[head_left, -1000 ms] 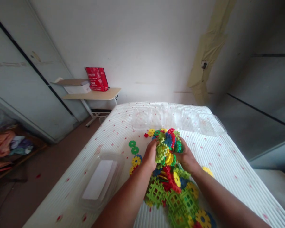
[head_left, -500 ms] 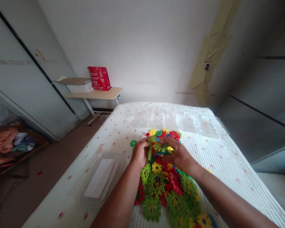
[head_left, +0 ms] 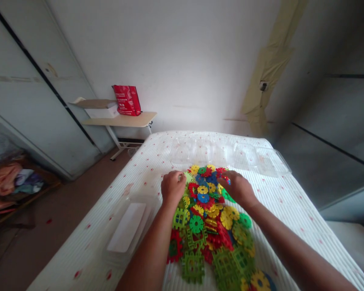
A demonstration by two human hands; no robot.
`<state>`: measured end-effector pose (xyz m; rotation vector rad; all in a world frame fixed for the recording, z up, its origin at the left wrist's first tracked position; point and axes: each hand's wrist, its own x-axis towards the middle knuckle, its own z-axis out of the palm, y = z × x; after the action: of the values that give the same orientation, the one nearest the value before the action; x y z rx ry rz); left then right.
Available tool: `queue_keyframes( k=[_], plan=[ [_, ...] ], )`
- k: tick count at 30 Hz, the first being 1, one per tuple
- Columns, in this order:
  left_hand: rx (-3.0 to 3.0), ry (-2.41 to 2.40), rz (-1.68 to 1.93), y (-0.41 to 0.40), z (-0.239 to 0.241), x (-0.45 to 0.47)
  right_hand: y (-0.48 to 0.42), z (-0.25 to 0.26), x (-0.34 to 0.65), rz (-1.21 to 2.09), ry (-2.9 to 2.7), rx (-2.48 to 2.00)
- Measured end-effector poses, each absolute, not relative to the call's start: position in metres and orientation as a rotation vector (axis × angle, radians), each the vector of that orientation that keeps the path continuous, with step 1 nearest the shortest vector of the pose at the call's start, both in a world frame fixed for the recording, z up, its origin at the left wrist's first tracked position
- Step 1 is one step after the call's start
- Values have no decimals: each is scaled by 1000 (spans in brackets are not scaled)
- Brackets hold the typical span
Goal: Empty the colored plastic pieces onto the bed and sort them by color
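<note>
A heap of plastic interlocking building pieces point(head_left: 214, 212) in green, red, yellow and blue lies before me, some square and notched, others flower-shaped discs. At its far left side, my left hand point(head_left: 172, 188) is closed, fingers curled, on the edge of a light green building piece point(head_left: 188, 177). Across the heap, my right hand point(head_left: 239, 189) hovers by the far right pieces with fingers bent and thumb apart; I see nothing in its grasp. A green disc point(head_left: 196, 224) and a blue disc point(head_left: 203, 197) lie on top of the pile.
Clear plastic containers point(head_left: 209, 151) line the far part of the cloth-covered table point(head_left: 294, 218). Stacked clear lids or trays point(head_left: 130, 228) lie on the left. Beyond stands a small side table point(head_left: 133, 119) with a red bag point(head_left: 127, 100) and a white box point(head_left: 101, 112).
My hands have moved apart, left hand leftward, right hand rightward and slightly up. The green and red pieces between them have dropped onto the heap, whose middle now shows.
</note>
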<state>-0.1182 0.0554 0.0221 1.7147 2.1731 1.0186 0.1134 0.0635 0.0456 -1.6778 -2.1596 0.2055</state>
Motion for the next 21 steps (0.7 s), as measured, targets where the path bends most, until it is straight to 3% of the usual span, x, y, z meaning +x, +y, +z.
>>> queue_keyframes(
  k=[4, 8, 13, 21],
  plan=[
    [1736, 2184, 895, 66, 8, -118, 93, 26, 121, 121, -2121, -1977],
    [1751, 2052, 908, 72, -3, -113, 98, 13, 106, 145, -2131, -1941],
    [1562, 1833, 1067, 72, -8, -100, 95, 3, 85, 557, -2120, -1565],
    [1020, 1197, 1399, 62, -6, -74, 73, 17, 68, 1260, -1566, -1157]
  ],
)
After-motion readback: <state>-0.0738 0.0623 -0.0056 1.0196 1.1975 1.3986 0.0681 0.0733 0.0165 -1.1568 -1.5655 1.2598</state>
